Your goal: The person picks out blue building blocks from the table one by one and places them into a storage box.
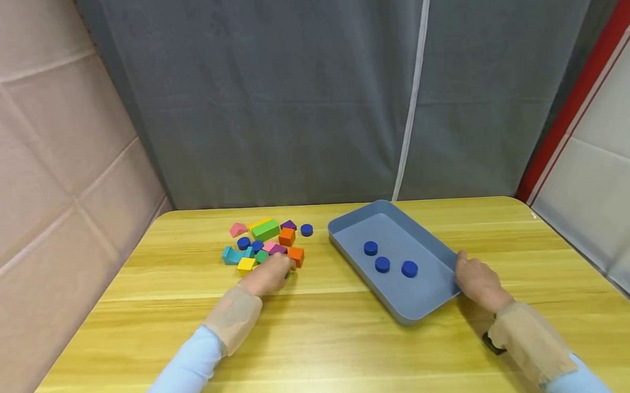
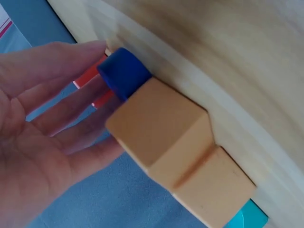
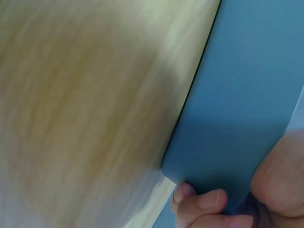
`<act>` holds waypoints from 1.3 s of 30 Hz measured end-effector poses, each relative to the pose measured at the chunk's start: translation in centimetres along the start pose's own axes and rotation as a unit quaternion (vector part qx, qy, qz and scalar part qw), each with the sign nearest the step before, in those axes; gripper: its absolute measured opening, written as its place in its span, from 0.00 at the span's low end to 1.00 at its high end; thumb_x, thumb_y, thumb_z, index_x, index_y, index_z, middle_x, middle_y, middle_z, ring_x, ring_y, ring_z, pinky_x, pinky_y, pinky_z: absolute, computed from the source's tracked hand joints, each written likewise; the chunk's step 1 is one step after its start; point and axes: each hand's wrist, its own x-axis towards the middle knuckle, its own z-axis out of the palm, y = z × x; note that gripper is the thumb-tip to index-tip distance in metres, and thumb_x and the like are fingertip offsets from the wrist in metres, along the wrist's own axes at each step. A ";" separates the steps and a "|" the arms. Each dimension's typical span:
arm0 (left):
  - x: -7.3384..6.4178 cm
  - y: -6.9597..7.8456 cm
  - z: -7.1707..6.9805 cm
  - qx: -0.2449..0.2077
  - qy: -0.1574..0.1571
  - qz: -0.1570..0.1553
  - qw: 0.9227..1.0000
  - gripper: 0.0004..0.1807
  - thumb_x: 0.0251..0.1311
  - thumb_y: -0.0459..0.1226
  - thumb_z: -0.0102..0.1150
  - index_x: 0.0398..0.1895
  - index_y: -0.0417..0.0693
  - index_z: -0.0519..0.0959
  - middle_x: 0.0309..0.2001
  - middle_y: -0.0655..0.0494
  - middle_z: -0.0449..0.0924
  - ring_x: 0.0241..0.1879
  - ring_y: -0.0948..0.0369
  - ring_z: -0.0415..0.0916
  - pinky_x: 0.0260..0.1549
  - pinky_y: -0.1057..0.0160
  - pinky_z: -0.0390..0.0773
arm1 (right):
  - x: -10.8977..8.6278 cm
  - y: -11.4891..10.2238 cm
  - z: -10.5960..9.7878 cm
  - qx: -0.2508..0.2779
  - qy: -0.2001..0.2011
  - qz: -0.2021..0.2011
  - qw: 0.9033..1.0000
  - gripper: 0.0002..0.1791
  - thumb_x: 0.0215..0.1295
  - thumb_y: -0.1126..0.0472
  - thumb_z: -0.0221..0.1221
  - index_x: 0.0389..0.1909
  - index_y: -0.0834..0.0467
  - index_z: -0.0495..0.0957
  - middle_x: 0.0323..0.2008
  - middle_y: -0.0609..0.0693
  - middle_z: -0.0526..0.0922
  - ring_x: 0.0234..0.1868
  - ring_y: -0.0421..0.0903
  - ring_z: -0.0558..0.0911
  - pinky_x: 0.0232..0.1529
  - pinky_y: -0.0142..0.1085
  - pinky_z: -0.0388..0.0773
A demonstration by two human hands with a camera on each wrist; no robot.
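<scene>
Tray [image 1: 403,239] on the bench [image 1: 355,360], right of middle, set at an angle, one corner up near the far edge. Its right end sits between thumb and curled fingers of the right hand [image 1: 480,280], which pinch the wall. Right arm runs in from the near edge, right side, light blue sleeve [image 1: 576,381], tan wrap [image 1: 531,342] at the wrist.

Left arm runs in from the near edge, left of middle, same sleeve and wrap. Left hand [image 1: 271,273], back up, is at the near side of a block pile [image 1: 275,251], toward the bench's far left corner. Left wrist view: fingers fairly straight, small gaps between; tips go behind a blue disc [image 2: 123,73] and a tan block [image 2: 156,126]. Thumb tip just beside the disc. Can't tell if the disc is pinched.

Pile includes a green block [image 1: 265,230], cyan arch [image 1: 238,255], two orange blocks [image 1: 296,257].

Other discs: three [image 1: 382,264] inside the tray, two [image 1: 244,243] in the pile, one [image 1: 306,229] on bare bench between pile and tray.
</scene>
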 end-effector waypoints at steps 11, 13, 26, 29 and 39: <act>0.0 0.2 0.2 0.004 -0.023 -0.021 1.000 0.08 0.48 0.21 0.55 0.24 0.42 0.76 0.18 0.55 0.67 0.22 0.58 0.67 0.29 0.64 0.74 | 0.1 0.0 0.0 -0.001 -0.003 0.002 1.000 0.11 0.57 0.74 0.36 0.40 0.77 0.58 0.26 0.73 0.72 0.26 0.64 0.75 0.19 0.47 0.71; 0.0 0.2 0.2 0.007 -0.027 -0.021 0.999 0.07 0.48 0.22 0.56 0.24 0.41 0.76 0.18 0.55 0.67 0.22 0.58 0.67 0.30 0.64 0.74 | 0.1 0.0 0.0 -0.002 -0.003 0.003 1.000 0.11 0.57 0.74 0.35 0.40 0.77 0.58 0.26 0.73 0.72 0.26 0.64 0.75 0.19 0.48 0.71; -0.1 0.3 0.1 0.013 -0.037 -0.028 0.999 0.03 0.50 0.26 0.57 0.27 0.41 0.76 0.21 0.53 0.68 0.23 0.57 0.68 0.31 0.62 0.74 | 0.0 0.0 0.0 0.003 0.000 0.000 1.000 0.11 0.57 0.74 0.35 0.39 0.76 0.59 0.26 0.73 0.73 0.26 0.64 0.75 0.19 0.48 0.71; -0.1 0.3 0.2 0.016 -0.034 -0.020 0.999 0.03 0.51 0.27 0.57 0.29 0.42 0.77 0.23 0.53 0.70 0.25 0.57 0.69 0.33 0.62 0.75 | 0.0 0.0 -0.1 0.001 0.000 0.000 1.000 0.12 0.57 0.74 0.35 0.41 0.77 0.58 0.26 0.73 0.73 0.27 0.65 0.75 0.19 0.48 0.71; 0.0 0.7 -0.2 0.001 -0.051 -0.065 0.997 0.13 0.51 0.25 0.56 0.42 0.39 0.76 0.48 0.37 0.68 0.40 0.50 0.71 0.46 0.52 0.72 | 0.0 -0.1 -0.1 -0.003 -0.002 0.000 1.000 0.12 0.58 0.74 0.34 0.41 0.76 0.58 0.26 0.73 0.73 0.26 0.64 0.75 0.19 0.48 0.71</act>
